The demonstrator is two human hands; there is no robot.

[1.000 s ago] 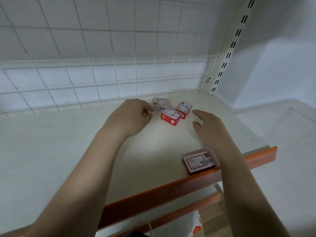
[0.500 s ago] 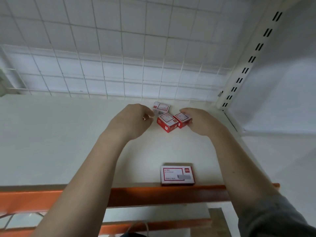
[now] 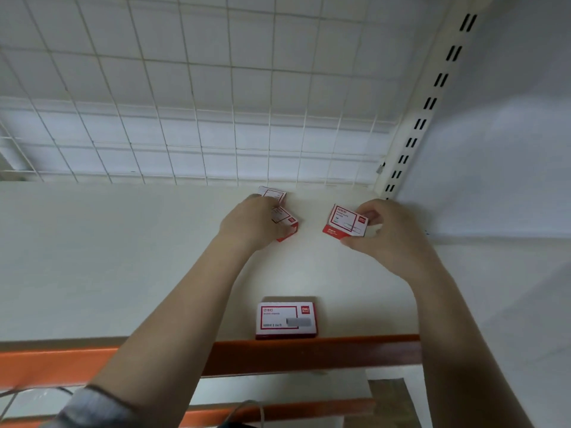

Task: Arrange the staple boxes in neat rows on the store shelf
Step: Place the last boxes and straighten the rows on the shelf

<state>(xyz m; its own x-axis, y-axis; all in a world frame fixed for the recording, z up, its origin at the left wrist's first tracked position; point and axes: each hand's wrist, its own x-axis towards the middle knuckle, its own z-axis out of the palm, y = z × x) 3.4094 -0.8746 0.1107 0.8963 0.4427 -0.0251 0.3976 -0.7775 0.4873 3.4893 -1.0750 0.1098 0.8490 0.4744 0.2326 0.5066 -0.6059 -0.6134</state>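
Sorting underway: the right hand (image 3: 389, 236) pinches a tilted staple box (image 3: 346, 222) at two o'clock, the left hand (image 3: 250, 225) grips another box (image 3: 285, 222), both likely needing squaring into a row.

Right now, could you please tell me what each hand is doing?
Left hand: fingers curled on a box lying on the shelf.
Right hand: holds a tilted box, lifted.
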